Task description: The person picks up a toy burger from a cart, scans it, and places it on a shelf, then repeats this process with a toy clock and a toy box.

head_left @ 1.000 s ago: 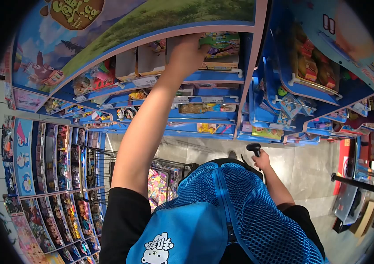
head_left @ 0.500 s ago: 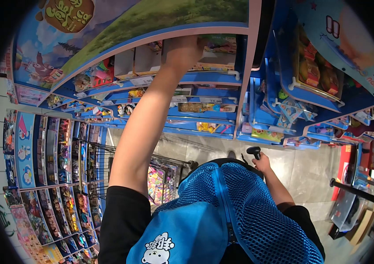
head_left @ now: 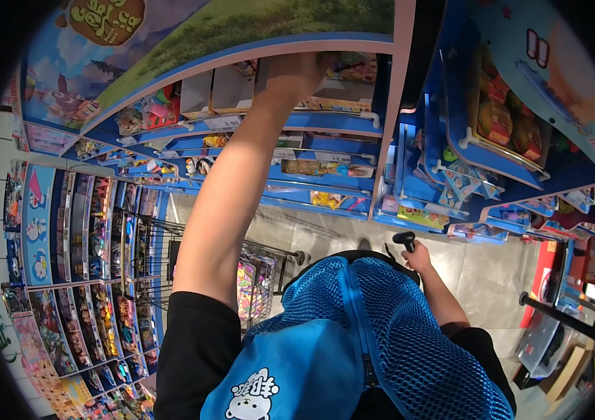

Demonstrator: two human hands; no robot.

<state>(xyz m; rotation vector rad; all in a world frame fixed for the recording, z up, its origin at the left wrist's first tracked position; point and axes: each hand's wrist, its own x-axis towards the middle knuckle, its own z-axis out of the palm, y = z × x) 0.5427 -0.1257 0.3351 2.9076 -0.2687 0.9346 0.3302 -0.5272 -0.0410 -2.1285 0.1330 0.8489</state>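
Observation:
My left hand (head_left: 296, 75) reaches into the upper blue shelf, among open cardboard display boxes. Shadow and the shelf's top edge hide its fingers. Just right of it, colourful packets (head_left: 353, 68) lie in a display box (head_left: 343, 96), and a grey-white box (head_left: 233, 87) stands on its other side. Down by my right hip, my right hand (head_left: 418, 257) is closed around the handle of a black handheld barcode scanner (head_left: 404, 240).
A wire shopping cart (head_left: 269, 262) with colourful packages stands left of my body. Lower shelves (head_left: 325, 168) hold toys behind price tags. Right of these is another blue rack (head_left: 444, 161). A blue mesh vest (head_left: 409, 329) covers my front.
My left hand stays inside the shelf, shifted very slightly. The packets beside its fingers look different, with less green showing. My right hand keeps its hold on the scanner.

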